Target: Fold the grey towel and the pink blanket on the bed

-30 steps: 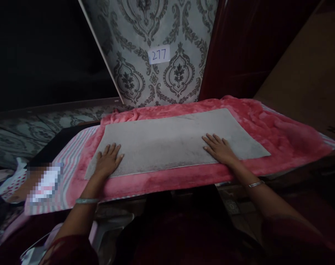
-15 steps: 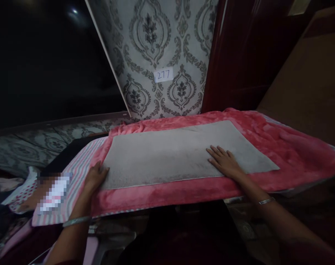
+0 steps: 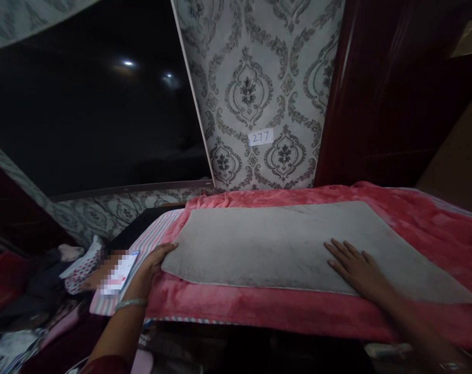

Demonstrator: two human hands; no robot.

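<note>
Your right hand (image 3: 354,270) is lying flat, palm down, on a grey rectangular cloth (image 3: 282,244), fingers spread and pointing away from you toward the wall. It is pressing on the cloth near its front edge, right of the middle. Your left hand (image 3: 154,261) is reaching to the cloth's left end, fingers loosely curled around that short edge; whether it is pinching the cloth or only touching it is hard to tell. A bangle (image 3: 131,303) is sitting on your left wrist.

The cloth is lying spread out flat, its long axis running left to right across your view, its short ends pointing left and right. It is resting on a pink fluffy blanket (image 3: 422,234) that is covering the bench in front of you. A striped cloth (image 3: 150,241) is showing under the blanket at the left end.

Behind the bench, a wall with grey patterned wallpaper (image 3: 259,78) is carrying a small white label (image 3: 261,137) reading 277. Loose clothes (image 3: 70,265) are lying heaped at the lower left.
</note>
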